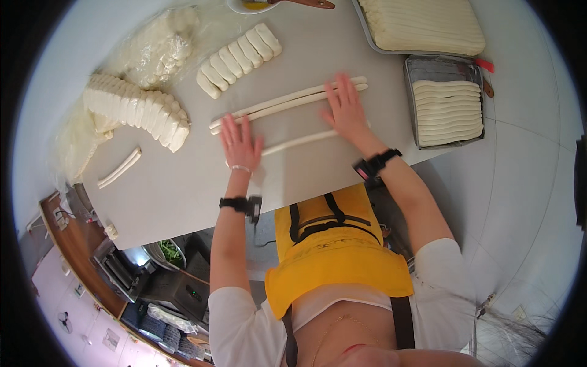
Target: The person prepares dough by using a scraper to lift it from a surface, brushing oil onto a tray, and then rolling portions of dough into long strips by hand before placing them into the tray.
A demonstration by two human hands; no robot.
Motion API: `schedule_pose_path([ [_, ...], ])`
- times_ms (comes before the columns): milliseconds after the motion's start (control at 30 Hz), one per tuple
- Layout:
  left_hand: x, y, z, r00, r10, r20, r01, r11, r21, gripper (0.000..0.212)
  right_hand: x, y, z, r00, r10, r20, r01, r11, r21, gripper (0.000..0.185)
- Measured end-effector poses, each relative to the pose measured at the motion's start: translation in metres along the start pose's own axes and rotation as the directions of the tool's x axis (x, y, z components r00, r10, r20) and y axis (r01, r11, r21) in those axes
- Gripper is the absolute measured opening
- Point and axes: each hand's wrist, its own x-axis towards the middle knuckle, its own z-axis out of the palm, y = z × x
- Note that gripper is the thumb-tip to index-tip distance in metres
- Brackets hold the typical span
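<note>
Two long dough ropes (293, 104) lie side by side, slanting across the pale work table (183, 197). My left hand (240, 144) rests flat with fingers spread, its fingertips on the left end of the pair. Toward the other end, my right hand (345, 108) lies palm down across the ropes, fingers slightly blurred. Neither hand grips anything. A third dough rope (298, 143) runs nearer to me, its two ends partly covered by my hands. Beyond the pair sits a row of short, thick dough pieces (238, 59), pressed against one another.
At left lies a long row of dough strips (137, 108) beside plastic-covered dough (165, 46). Two thin dough strips (120, 168) are nearer. A large tray (426, 53) and smaller metal pan (440, 69) at right hold dough ropes. A bowl (238, 8) and wooden-handled brush (314, 3) stand far back.
</note>
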Motion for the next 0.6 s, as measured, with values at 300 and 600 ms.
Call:
schedule_pose_path([
  [300, -0.050, -0.009, 0.017, 0.981, -0.115, -0.156, 0.118, 0.993, 0.010, 0.056, -0.057, 0.010, -0.030, 0.985, 0.156, 0.070, -0.151, 0.986, -0.065, 0.060],
  [600, -0.114, -0.045, 0.001, 0.983, 0.171, 0.059, -0.170, 0.985, -0.026, 0.050, -0.147, 0.017, -0.055, 0.948, -0.081, 0.307, 0.064, 0.996, 0.064, 0.064],
])
